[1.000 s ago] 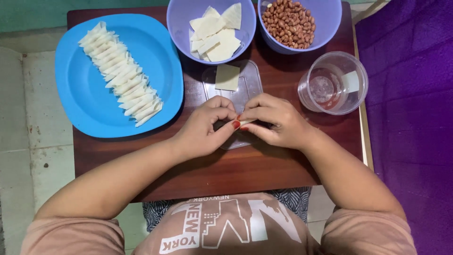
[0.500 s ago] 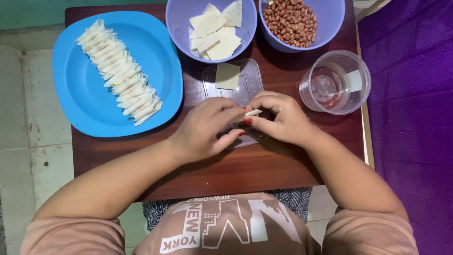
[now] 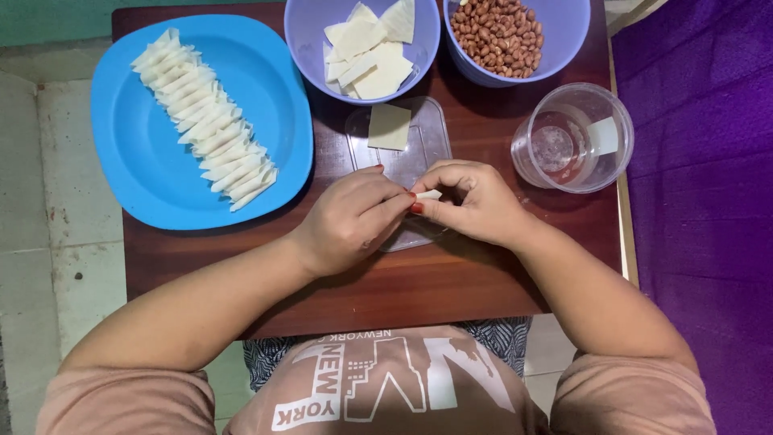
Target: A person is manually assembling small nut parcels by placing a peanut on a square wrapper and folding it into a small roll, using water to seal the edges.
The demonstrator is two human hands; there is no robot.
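Left hand (image 3: 354, 221) and right hand (image 3: 475, 201) both pinch one small folded pastry wrapper (image 3: 428, 195) between fingertips. Judged thin, soft, tear-prone; best held at edges.

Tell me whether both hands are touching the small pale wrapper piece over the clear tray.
Touching. The head view shows the left hand and right hand pinching the pale wrapper piece between their fingertips, no gap visible.

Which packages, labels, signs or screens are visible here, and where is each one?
No packages, signs or screens.
Label: small white rectangle on the wall of the clear round cup, right side of the table.
Shirt print: white block lettering on a pinkish shirt, bottom centre.
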